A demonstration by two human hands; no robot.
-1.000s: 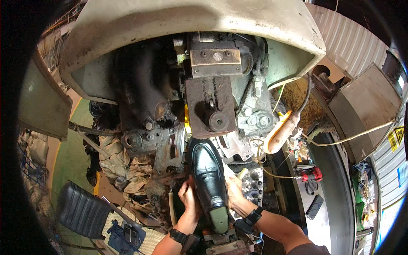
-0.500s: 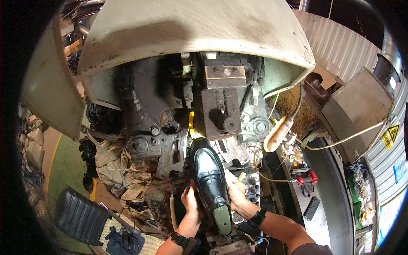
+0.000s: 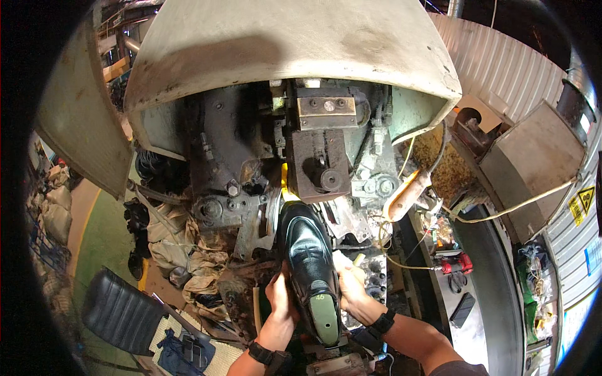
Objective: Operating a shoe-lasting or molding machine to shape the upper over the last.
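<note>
While gripping the shoe (image 3: 307, 250) at lower centre between left hand (image 3: 280, 294) and right hand (image 3: 354, 291), seems to be at toe alignment below the machine (image 3: 320, 166), probably calling for steady centring.

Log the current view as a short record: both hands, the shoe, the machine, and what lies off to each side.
left hand: against shoe's left side, fingers partly hidden
right hand: against its right side, something white at the fingers
black shoe: glossy, toe toward machine, green form inside
machine: dark metal beneath pale hood
far left: black chair back
right: red tool
</note>
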